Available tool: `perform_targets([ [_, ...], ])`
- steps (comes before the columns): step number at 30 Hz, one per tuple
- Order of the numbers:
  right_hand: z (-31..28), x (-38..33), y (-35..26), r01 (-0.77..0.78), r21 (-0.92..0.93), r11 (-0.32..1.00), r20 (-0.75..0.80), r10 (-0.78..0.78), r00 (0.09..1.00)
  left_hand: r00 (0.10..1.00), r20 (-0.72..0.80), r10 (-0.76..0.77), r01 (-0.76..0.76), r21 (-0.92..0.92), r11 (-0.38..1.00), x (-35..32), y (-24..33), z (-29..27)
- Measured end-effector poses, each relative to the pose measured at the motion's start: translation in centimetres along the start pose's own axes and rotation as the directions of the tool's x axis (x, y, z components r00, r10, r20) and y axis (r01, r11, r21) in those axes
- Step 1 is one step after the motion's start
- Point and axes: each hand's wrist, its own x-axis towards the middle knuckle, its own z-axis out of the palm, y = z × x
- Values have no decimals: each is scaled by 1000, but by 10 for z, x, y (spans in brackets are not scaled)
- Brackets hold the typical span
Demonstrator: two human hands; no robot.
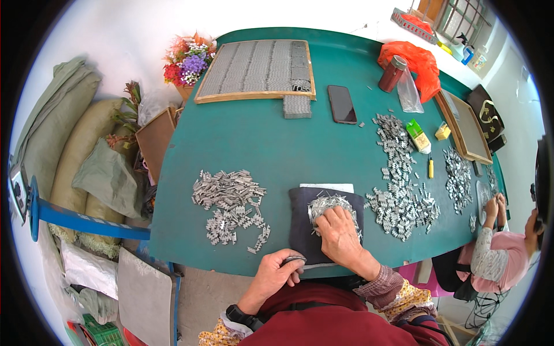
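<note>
A heap of grey metal pieces (228,193) lies left; next, the left hand (274,273) closes on a slim dark piece (293,260), its long axis roughly sideways. Rightward, on a dark cloth (301,239), thin silvery pins (324,202) point every way; the right hand (340,237) bunches its fingers in them, grip unclear. Farther right, a green-and-white packet (419,137) bears unreadable print.

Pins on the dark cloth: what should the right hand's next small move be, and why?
Perhaps pinch a few pins and lift them toward the left hand: the right hand is down at the pile, its grip hidden, while the left hand holds a grey piece by the cloth's near left corner.
</note>
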Motion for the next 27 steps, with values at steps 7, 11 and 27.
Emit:
perform_targets([
  [7,-2,1,1,-7,8,1000,-2,7,1000,1000,-11,10,-9,18,1000,0,3,-1],
  [11,-4,0,4,-18,87,996,-20,20,1000,1000,-13,12,-12,16,1000,1,5,1],
  [27,-37,-10,-25,24,470,883,143,-103,984,997,-8,80,-76,233,969,6,3,14],
])
